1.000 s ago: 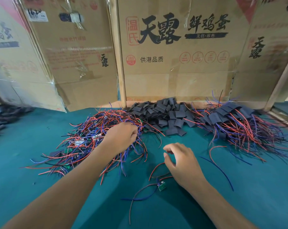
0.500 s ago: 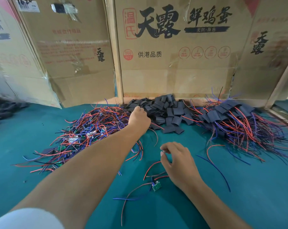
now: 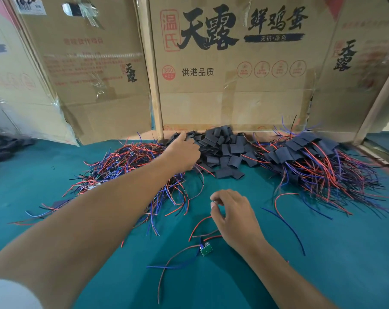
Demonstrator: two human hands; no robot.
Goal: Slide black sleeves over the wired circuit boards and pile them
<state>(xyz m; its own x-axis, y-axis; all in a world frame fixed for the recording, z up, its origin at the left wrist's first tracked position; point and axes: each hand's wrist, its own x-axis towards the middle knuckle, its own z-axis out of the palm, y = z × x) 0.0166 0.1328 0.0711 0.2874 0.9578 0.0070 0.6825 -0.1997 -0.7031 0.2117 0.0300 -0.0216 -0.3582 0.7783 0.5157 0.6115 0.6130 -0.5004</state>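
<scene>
My left hand (image 3: 184, 152) reaches far forward into the heap of black sleeves (image 3: 224, 148) by the cardboard wall, its fingers curled down onto a sleeve at the heap's left edge. A single green circuit board (image 3: 206, 250) lies on the teal mat close to me, trailing red and blue wires. My right hand (image 3: 233, 217) hovers over those wires with curled fingers, thumb and forefinger close together. Whether it holds a wire is hidden under the palm. Unsleeved wired boards (image 3: 126, 166) are heaped on the left, sleeved ones (image 3: 311, 159) on the right.
Taped cardboard boxes (image 3: 233, 85) wall off the back of the teal mat (image 3: 323, 264). A wooden post (image 3: 154, 85) stands between two boxes. More dark sleeves (image 3: 8, 146) lie at the far left edge. Loose red and blue wires (image 3: 285, 210) stray from the right pile.
My left hand has left the unsleeved wire heap and stretched forward and right into the black sleeve pile. The right hand and the single board have barely moved.
</scene>
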